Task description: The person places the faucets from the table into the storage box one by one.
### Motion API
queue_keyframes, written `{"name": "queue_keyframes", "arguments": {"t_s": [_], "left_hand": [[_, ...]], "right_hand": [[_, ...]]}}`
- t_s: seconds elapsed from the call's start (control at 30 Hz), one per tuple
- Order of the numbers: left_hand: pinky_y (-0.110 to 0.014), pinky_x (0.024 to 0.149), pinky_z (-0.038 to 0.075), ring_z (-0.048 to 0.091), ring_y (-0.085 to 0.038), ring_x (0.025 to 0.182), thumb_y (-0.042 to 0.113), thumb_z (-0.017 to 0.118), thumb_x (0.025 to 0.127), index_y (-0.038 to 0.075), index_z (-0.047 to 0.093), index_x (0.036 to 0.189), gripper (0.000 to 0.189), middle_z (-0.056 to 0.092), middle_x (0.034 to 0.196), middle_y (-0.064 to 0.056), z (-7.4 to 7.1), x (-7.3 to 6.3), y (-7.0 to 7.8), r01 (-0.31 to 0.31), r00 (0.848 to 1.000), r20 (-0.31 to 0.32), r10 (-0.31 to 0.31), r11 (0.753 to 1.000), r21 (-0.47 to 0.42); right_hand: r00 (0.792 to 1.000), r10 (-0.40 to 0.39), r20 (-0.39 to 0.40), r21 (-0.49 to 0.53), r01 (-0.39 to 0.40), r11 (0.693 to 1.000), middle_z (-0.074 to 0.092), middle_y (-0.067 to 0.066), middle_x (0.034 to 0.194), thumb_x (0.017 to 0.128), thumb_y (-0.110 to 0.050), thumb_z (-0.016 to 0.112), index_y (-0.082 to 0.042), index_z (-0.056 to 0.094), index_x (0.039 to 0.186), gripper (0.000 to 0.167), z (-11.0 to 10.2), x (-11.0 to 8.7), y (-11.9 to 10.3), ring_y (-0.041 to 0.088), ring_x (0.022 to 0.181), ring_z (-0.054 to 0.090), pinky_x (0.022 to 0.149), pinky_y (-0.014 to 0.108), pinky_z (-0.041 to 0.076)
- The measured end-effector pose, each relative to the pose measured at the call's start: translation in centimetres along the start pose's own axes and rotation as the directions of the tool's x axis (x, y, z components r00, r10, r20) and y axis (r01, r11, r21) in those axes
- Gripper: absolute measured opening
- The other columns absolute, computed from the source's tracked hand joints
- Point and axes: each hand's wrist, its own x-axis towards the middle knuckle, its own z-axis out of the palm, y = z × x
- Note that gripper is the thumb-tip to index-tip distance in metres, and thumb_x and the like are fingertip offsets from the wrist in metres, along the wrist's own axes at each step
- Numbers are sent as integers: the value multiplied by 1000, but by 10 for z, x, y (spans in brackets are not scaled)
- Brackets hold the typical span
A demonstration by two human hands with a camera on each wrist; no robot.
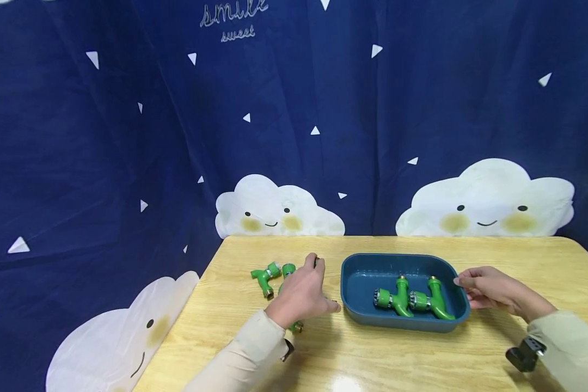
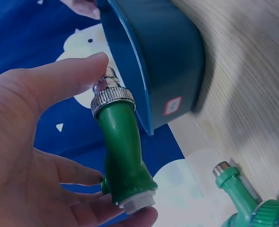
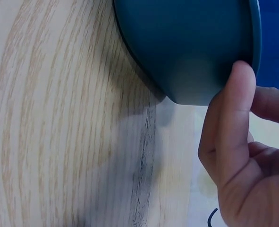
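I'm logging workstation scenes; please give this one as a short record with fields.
left hand: pinches a green tap with a ridged metal collar
right hand: grips the right end of a dark blue rounded rectangular bin
inside bin: two green taps
on pale woodgrain table, left of bin: more green taps, some partly hidden by left hand
backdrop: navy cloth

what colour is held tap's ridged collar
The collar is silver, clearest in the left wrist view.

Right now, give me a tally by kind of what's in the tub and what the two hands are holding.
Taps: 3, two in the tub, one in the left hand
Tub: 1, held by the right hand
Total: 4
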Motion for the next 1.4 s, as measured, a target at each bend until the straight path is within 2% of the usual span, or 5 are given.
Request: {"name": "queue_keyframes", "arguments": {"t_s": [0.27,0.47,0.8,1.13,1.4], "left_hand": [[-28,51,48,67,-21,79,55,87,65,1,45,146,106,41,152,-16,-7,12,13,-109,994,3,109,993,46],[-30,63,55,69,-21,100,57,86,67,3,45,147,105,42,152,-14,-12,23,21,-174,985,19,173,980,94],[-32,70,57,68,-20,106,61,81,71,8,44,149,101,40,153,-12,-16,36,36,-227,972,109,208,953,203],[-29,81,57,65,-16,111,65,77,73,17,43,150,97,37,155,-5,-16,53,58,-330,936,224,273,903,276],[-28,89,55,64,-13,106,69,74,73,20,47,147,92,43,150,-1,-9,60,65,-371,909,310,278,879,301]], "right_hand": [[1000,-2,8,13,1,1000,59,0,79,104,-17,46,6,54,110,25,0,-1,0,7,68,64,66,25,59],[1000,0,5,21,-1,1000,59,0,78,103,-17,46,4,55,108,23,0,1,0,7,67,64,65,25,59],[1000,7,9,28,-8,1000,61,1,80,103,-16,46,7,54,111,25,0,3,0,8,70,65,67,26,60],[1000,-11,21,15,11,1000,60,-1,79,104,-18,47,5,55,110,25,-3,1,2,7,68,65,65,25,59],[1000,9,10,13,-9,1000,59,0,79,104,-17,46,6,54,111,26,-2,2,2,8,69,64,67,27,60]]}}
